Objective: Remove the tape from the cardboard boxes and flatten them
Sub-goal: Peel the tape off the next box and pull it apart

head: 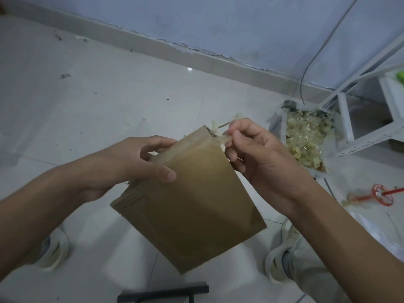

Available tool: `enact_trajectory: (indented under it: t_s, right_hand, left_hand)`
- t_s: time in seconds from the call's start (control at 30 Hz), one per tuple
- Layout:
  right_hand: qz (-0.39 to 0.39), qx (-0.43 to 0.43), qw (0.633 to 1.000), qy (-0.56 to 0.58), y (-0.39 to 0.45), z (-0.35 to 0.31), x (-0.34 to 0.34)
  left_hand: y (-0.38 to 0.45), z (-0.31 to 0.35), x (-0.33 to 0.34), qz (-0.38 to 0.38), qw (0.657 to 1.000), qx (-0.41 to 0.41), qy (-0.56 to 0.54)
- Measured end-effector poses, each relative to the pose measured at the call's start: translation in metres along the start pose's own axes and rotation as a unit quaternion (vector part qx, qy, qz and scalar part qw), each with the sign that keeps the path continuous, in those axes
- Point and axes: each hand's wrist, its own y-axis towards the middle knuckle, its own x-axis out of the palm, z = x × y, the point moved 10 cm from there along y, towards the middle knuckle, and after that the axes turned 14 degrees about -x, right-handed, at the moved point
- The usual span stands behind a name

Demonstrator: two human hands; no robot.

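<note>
Box [190, 193] hides its far side; the frame's edge cuts the rack [358, 136].

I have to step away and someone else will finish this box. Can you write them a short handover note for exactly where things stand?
Left hand: grips the cardboard box by its upper left edge, holding it in the air above the floor.
Right hand: pinches a strip of tape at the box's top corner, partly peeled.
Peeled tape is heaped in a bag by the white rack, to the right.
Done: tape lifted at the corner.
Left: pull the strip fully off, drop it in the bag, check other seams, flatten the box.
</note>
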Motion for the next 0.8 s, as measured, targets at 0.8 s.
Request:
enact_trajectory:
  t_s: [0.8]
  right_hand:
    - [0.056,0.033,0.998,-0.009,0.000,0.006,-0.018]
  left_hand:
    - [-0.005,0.019,0.003,0.109,0.976,0.134,0.130]
